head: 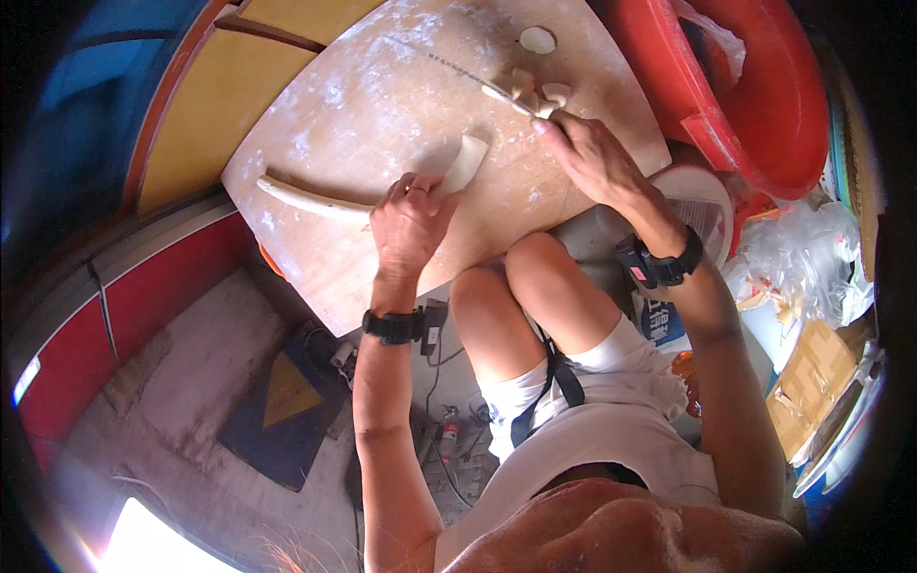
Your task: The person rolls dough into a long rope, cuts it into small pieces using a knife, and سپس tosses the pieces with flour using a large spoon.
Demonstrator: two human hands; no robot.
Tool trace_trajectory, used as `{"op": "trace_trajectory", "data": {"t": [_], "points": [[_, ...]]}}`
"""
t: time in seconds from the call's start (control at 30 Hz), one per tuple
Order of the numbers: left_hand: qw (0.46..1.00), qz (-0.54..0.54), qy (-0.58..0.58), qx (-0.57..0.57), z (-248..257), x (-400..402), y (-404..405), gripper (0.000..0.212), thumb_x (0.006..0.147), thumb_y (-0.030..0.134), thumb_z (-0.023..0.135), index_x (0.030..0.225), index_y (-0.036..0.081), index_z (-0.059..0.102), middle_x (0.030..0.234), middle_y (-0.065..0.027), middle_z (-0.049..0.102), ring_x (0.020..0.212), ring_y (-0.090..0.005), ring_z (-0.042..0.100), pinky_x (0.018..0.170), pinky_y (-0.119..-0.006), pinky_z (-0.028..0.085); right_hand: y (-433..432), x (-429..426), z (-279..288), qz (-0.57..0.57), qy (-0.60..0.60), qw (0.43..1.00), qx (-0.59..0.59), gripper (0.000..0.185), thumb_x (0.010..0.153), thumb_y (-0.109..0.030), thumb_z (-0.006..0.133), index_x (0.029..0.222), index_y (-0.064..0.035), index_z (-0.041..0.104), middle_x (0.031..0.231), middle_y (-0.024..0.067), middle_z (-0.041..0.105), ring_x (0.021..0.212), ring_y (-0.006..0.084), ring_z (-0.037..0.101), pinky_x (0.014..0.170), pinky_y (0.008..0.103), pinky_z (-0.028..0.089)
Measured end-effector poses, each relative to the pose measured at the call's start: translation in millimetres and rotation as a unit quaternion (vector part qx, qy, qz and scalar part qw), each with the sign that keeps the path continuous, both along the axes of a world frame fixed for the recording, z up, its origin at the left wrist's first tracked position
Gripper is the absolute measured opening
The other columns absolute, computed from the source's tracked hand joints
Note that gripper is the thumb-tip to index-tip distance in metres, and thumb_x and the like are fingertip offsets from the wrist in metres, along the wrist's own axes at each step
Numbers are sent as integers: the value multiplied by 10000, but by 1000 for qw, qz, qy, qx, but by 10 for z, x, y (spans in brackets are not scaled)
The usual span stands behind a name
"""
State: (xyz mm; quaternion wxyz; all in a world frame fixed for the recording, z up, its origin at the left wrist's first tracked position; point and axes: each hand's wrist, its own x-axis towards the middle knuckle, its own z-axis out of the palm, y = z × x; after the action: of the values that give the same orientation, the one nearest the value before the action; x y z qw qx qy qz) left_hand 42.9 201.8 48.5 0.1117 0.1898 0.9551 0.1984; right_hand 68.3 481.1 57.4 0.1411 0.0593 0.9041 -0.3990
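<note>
A long roll of pale dough lies on the floured wooden board, its right end at my left hand. The fingers of that hand are closed on a flat, pale strip, apparently dough, that sticks up to the right. My right hand grips the near end of a long, thin tool, which points to the far left over the board; it could be a knife seen edge-on. Just beyond the right fingers lie several small dough pieces. One flat round piece lies farther back.
A large red plastic basin stands at the right of the board. Nearby are a round whitish lid or container, clear plastic bags and a cardboard piece. Yellow panels border the board at left. Cables run over the floor below.
</note>
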Motion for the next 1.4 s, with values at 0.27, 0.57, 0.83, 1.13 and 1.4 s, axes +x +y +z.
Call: {"op": "trace_trajectory", "data": {"t": [0.27,0.57,0.83,1.13,1.4], "points": [[987,-32,131,92,-106,45,363,338,771,315,865,920,91,659,922,-65,690,871,-300,686,753,-399,559,-241,466,376,27,-4,1000,5,464,1052,-459,487,933,-20,577,749,238,656,737,457,661,651,549,502],[995,7,46,88,-226,121,354,354,799,342,844,955,120,617,867,-56,682,784,-293,682,647,-408,554,-334,607,350,5,-35,999,-3,433,1051,-424,515,948,-6,564,699,233,644,696,441,661,624,522,507],[996,11,33,82,-192,129,407,358,795,350,843,925,123,599,857,-51,670,764,-299,678,643,-416,552,-362,624,321,4,-34,999,4,432,1051,-409,519,928,2,570,693,243,647,693,444,661,627,520,510],[998,9,37,52,-156,141,415,387,793,356,855,940,101,604,906,-64,691,777,-278,698,671,-403,566,-471,486,155,-15,-50,998,44,517,1055,-467,474,902,8,609,733,259,664,726,464,667,658,550,510],[998,6,34,44,-15,116,343,364,782,335,844,991,89,675,977,-77,701,933,-289,688,791,-398,571,-321,432,100,-52,-58,997,6,559,1054,-516,443,910,-8,628,791,251,671,777,451,662,707,528,510]]}}
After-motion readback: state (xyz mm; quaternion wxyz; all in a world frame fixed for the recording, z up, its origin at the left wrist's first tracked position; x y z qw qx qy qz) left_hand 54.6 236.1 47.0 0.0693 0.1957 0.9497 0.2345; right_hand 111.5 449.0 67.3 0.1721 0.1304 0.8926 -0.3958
